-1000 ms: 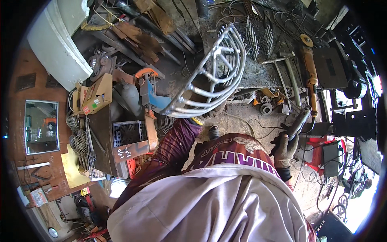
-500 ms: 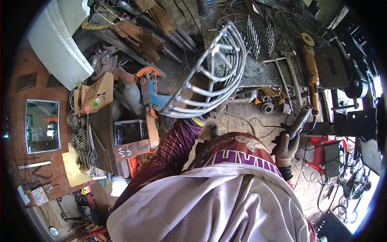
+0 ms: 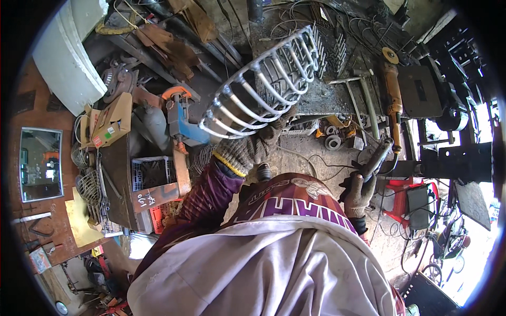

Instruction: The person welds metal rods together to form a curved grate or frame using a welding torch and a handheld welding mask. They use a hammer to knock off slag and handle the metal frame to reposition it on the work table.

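Note:
My left hand (image 3: 247,147), in a knitted grey glove with a yellow cuff, grips the lower edge of a curved, basket-like grille of welded metal bars (image 3: 240,111). The grille is tilted in the air, reaching up over the edge of the dark workbench (image 3: 295,102). My fingers are partly hidden behind its bars. Lower at the right, my right hand (image 3: 359,194), also gloved, is closed around a long grey metallic tool (image 3: 377,156) pointing up and away; its exact kind is not clear. Just beyond its tip lies an orange angle grinder (image 3: 392,89) with a round disc.
A blue clamp-like machine with an orange top (image 3: 179,118) stands left of the grille, by a cardboard box (image 3: 112,124) and a crate (image 3: 150,174). Upright metal pins (image 3: 340,52) and a metal-bar frame (image 3: 366,97) occupy the bench. Cables (image 3: 316,160) trail over the floor.
The grille has turned so that its ribs face me more, and its lower end has moved left and up. My left glove now shows fully beneath it. My right hand keeps its hold.

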Available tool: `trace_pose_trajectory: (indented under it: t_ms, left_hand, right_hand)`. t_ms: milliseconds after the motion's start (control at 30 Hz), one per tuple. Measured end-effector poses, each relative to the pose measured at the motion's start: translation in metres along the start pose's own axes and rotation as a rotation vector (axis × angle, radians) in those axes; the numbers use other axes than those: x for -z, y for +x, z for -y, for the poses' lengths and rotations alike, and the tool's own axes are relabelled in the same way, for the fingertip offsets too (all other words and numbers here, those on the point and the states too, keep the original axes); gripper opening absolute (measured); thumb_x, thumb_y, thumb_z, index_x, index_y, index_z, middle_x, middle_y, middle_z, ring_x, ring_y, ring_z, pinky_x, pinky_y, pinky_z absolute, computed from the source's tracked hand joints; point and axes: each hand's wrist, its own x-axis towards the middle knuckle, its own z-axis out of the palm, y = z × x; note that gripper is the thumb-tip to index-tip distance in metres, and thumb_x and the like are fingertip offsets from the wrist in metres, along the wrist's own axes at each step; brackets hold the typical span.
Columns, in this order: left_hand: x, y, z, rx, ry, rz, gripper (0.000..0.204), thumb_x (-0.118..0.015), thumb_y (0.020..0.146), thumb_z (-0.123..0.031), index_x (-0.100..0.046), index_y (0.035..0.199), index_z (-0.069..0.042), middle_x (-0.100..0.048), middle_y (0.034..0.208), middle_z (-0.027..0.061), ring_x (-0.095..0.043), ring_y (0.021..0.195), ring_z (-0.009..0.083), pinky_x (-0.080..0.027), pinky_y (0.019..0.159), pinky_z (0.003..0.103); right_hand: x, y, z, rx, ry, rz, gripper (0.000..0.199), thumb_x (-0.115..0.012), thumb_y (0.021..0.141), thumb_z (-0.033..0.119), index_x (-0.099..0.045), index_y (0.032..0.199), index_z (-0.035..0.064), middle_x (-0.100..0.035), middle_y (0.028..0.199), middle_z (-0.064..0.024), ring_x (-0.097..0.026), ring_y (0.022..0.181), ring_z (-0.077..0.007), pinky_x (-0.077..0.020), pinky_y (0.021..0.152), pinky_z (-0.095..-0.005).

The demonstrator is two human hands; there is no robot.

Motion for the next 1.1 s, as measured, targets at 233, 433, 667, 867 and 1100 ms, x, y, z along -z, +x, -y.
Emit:
trace_pose_trajectory:
  t_ms: [233,433,667,867,1100]
  left_hand:
    - [0.011,-0.001,-0.011,-0.236,0.133,-0.128,0.060,-0.036,0.106,-0.036,-0.020,0.153,-0.003,-0.018,0.157,0.0273,-0.029,0.143,0.0424,-0.057,0.090,0.055]
    - [0.003,0.008,0.001,-0.398,0.489,-0.228,0.055,-0.040,0.105,-0.029,-0.027,0.149,0.001,-0.028,0.153,0.0285,-0.036,0.138,0.0427,-0.062,0.082,0.048]
    - [0.000,0.002,-0.005,-0.445,0.474,-0.284,0.051,-0.041,0.105,-0.027,-0.032,0.146,0.002,-0.033,0.148,0.0285,-0.040,0.134,0.0425,-0.063,0.080,0.047]
    - [0.002,-0.002,-0.010,-0.417,0.448,-0.248,0.048,-0.043,0.105,-0.026,-0.036,0.143,0.002,-0.038,0.144,0.0284,-0.044,0.130,0.0424,-0.063,0.079,0.046]
    - [0.006,-0.008,-0.018,-0.358,0.378,-0.193,0.045,-0.044,0.104,-0.024,-0.040,0.139,0.003,-0.043,0.139,0.0284,-0.048,0.125,0.0423,-0.064,0.078,0.045]
  right_hand:
    - [0.005,0.002,-0.006,-0.005,-0.080,-0.012,0.037,-0.060,0.096,0.026,-0.049,0.120,0.0006,-0.058,0.089,-0.0024,-0.051,0.075,-0.0083,-0.0454,0.064,-0.0234]
    - [0.007,0.006,-0.015,0.011,-0.080,-0.019,0.041,-0.060,0.096,0.025,-0.047,0.125,-0.0009,-0.057,0.090,-0.0024,-0.052,0.073,-0.0084,-0.0464,0.062,-0.0234]
    - [-0.004,0.007,-0.003,-0.007,-0.016,0.022,0.040,-0.058,0.096,0.021,-0.046,0.126,-0.0016,-0.057,0.088,-0.0034,-0.054,0.069,-0.0091,-0.0495,0.058,-0.0240]
    - [-0.011,0.008,0.002,-0.009,0.001,0.036,0.037,-0.057,0.096,0.019,-0.045,0.125,-0.0012,-0.057,0.088,-0.0045,-0.055,0.068,-0.0100,-0.0504,0.057,-0.0247]
    - [-0.007,0.008,-0.003,0.013,0.001,0.047,0.038,-0.058,0.096,0.021,-0.045,0.124,-0.0019,-0.058,0.088,-0.0054,-0.056,0.069,-0.0108,-0.0502,0.059,-0.0250]
